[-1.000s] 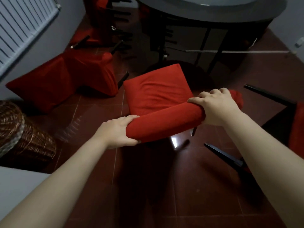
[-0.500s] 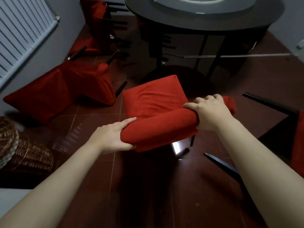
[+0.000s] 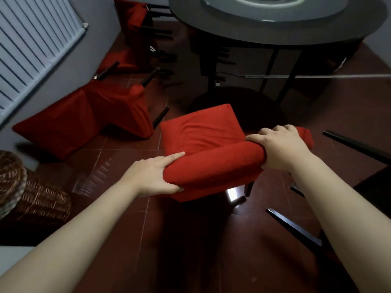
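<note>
At the far left, a slatted white radiator (image 3: 31, 39) is lining the wall, and a wicker basket (image 3: 42, 199) is sitting below it at the near left edge. Just to the right, a toppled red chair (image 3: 84, 117) is lying on its side on the dark tiled floor (image 3: 127, 229), its black legs pointing toward the far wall. Another upended chair (image 3: 131, 15) is leaning beyond it.

Your left hand (image 3: 152, 176) is gripping the left end of the padded backrest (image 3: 213, 163). Its fingers (image 3: 171, 157) are lying nearly straight over the top and its thumb is pressing up from underneath.

The red chair (image 3: 203, 132) you are handling is standing at the centre of the floor. Its seat is facing away from you toward the round table (image 3: 275, 32) at the far side. Whether all its legs are touching the tiles, you cannot tell from here.

Your right hand (image 3: 281, 149) is wrapping over the right end of the same backrest, fingers curled tightly round the red fabric. To its right, the black legs (image 3: 296, 229) of one more overturned chair are jutting across the floor at the frame's edge.
</note>
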### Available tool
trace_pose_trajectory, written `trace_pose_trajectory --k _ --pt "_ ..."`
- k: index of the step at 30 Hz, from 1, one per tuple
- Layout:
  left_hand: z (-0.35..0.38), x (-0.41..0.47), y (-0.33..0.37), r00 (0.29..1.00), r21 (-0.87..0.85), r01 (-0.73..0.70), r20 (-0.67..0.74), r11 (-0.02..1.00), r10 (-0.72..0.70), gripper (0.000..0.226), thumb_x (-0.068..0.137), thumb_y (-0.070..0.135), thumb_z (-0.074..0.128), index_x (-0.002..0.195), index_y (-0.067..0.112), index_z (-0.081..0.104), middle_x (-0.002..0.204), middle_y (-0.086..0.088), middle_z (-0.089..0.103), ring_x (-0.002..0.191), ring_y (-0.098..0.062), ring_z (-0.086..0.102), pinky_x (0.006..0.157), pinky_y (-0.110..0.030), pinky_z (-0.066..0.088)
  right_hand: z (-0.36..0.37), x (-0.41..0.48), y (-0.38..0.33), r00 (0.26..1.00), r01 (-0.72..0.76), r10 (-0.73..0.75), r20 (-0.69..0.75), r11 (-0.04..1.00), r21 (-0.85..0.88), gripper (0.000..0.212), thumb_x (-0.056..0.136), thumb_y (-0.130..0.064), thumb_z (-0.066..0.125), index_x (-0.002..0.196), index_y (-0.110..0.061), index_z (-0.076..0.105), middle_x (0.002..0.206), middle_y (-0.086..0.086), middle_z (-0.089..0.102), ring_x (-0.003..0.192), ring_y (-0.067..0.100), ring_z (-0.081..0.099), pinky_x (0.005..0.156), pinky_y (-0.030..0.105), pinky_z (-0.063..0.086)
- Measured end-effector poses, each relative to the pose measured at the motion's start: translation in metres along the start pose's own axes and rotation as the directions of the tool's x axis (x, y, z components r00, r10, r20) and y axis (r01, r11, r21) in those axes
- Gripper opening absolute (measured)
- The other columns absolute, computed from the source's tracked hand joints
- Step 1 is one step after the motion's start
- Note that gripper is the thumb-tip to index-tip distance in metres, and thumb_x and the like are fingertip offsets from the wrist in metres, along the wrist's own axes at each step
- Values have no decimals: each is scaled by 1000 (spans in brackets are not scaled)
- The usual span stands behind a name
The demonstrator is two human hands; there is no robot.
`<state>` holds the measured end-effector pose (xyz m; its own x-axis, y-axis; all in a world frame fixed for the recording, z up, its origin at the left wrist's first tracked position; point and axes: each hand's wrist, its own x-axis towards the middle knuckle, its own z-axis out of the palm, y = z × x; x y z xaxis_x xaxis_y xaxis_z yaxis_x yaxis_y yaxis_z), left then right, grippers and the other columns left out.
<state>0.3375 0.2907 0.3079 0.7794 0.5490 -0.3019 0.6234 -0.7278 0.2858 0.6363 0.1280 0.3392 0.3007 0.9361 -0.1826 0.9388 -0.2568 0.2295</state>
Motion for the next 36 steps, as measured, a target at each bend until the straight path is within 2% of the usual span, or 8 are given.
trace_pose_trajectory --k 7,12,25,32,36 --pt "8 43 55 999 78 -53 -6 996 53 94 53 86 49 138 60 18 134 14 55 114 -18 58 89 -36 44 28 -5 60 995 -55 51 83 998 44 85 66 -51 73 139 -51 28 135 -11 48 117 22 50 101 41 32" --pt "12 65 80 997 118 -70 -5 991 71 93 52 87 47 136 59 20 129 14 59 111 -18 60 86 -34 45 50 -10 86 993 -82 73 91 991 102 83 64 -50 73 136 -52 32 134 -12 49 115 22 50 101 41 31" --pt "8 61 78 997 138 -46 -48 989 54 95 52 92 43 139 59 23 138 23 49 117 -11 57 88 -32 45 56 -2 88 996 -73 64 54 983 167 82 63 -47 75 134 -52 34 127 -9 50 116 25 47 102 44 27" --pt "3 63 76 996 150 -70 -36 986 76 98 53 93 41 141 54 24 137 21 50 117 -12 57 89 -32 45 45 1 87 990 -96 76 116 979 180 86 60 -57 76 134 -52 32 127 -9 48 119 25 45 105 46 25" --pt "4 63 75 997 141 -75 -21 987 79 99 54 94 39 142 52 25 137 21 50 116 -12 57 87 -32 45 40 2 85 980 -103 72 186 982 161 87 64 -55 74 137 -49 28 133 -6 45 124 26 42 107 45 24"
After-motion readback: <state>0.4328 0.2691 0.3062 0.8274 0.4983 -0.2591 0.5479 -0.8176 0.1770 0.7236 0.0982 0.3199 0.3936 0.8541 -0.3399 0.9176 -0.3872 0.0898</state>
